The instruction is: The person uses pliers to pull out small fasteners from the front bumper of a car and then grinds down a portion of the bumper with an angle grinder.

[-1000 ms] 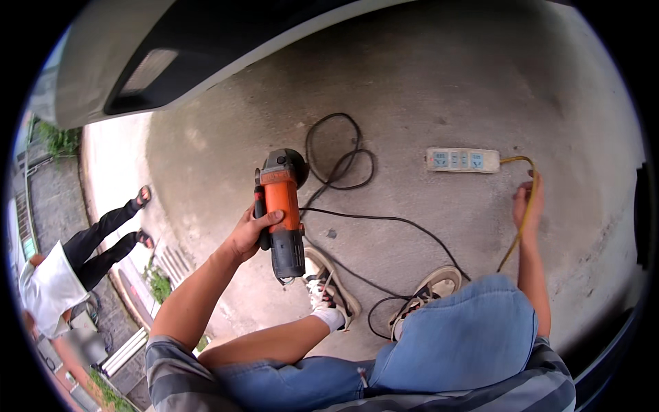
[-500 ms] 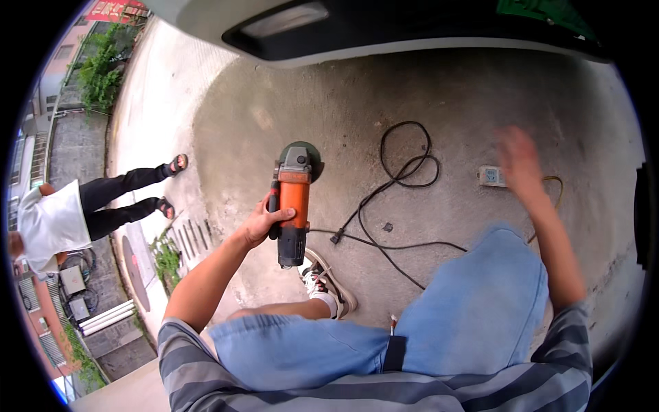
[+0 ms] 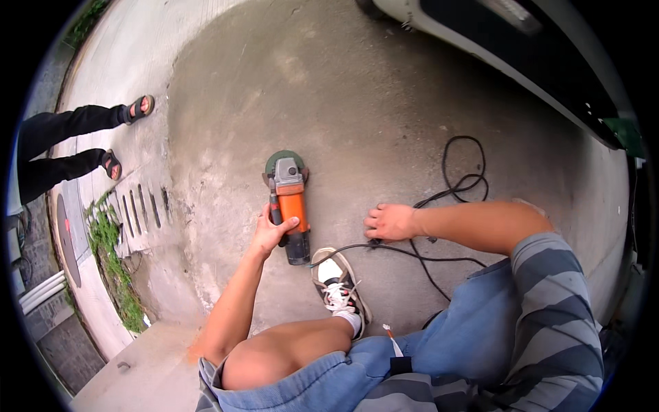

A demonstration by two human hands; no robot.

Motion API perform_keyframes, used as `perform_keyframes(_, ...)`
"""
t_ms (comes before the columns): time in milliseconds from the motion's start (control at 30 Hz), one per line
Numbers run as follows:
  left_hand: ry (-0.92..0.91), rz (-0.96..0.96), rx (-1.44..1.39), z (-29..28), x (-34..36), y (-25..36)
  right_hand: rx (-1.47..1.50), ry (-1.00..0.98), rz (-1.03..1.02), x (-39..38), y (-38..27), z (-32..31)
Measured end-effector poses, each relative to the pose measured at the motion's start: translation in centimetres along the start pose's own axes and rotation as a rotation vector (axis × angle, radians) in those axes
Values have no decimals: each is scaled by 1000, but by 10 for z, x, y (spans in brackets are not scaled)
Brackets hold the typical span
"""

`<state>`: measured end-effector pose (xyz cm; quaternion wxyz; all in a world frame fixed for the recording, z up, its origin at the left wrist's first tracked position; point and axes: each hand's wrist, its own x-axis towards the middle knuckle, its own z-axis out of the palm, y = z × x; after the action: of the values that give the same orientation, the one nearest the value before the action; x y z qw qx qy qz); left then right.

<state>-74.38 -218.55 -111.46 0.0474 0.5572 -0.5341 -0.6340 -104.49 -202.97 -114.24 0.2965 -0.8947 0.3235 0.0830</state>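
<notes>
An angle grinder [image 3: 291, 206] with an orange body, black rear end, grey head and green disc is in my left hand [image 3: 269, 233]. My thumb lies over the body and my fingers wrap round its black side handle. The rear end hangs just left of my shoe. My right hand [image 3: 391, 222] reaches low over the concrete, its fingers curled down on the dark plug [image 3: 375, 242] of a black power cord [image 3: 439, 248]. The fingertips partly hide the plug. The cord runs from the grinder's rear end past my shoe and loops on the ground to the right.
My shoe [image 3: 335, 278] stands between the grinder and the cord. A vehicle's pale bumper [image 3: 480, 58] overhangs the far right. At the left stands another person in black trousers [image 3: 75, 127] and sandals, near a slotted drain cover [image 3: 143, 206] and some weeds [image 3: 113, 264].
My right hand has come from beside the socket block at the right to the plug and closed on it. The view has turned; the grinder stays in my left hand. My forearm now covers the socket block's area.
</notes>
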Motion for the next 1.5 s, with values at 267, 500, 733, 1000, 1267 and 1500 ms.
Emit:
perform_keyframes(267, 228, -42, 257, -93, 40, -50, 378, -9, 308, 68, 25, -17)
perform_keyframes(500, 507, 171, 234, -83, 24, 63, 639, 39, 677, -41, 17, -169)
perform_keyframes(733, -511, 423, -301, 94, 16, 311, 1223, 547, 514, -93, 15, -301)
perform_keyframes(1000, -180, 616, -87, 224, 33, 388, 1566, 588, 635, -195, 85, -297)
perform_keyframes(1267, 121, 461, -603, 285, 102, 345, 1552, 583, 559, -207, 140, -300)
perform_keyframes(1500, 324, 408, -378, 286, 179, 292, 1529, 573, 577, -153, 189, -246)
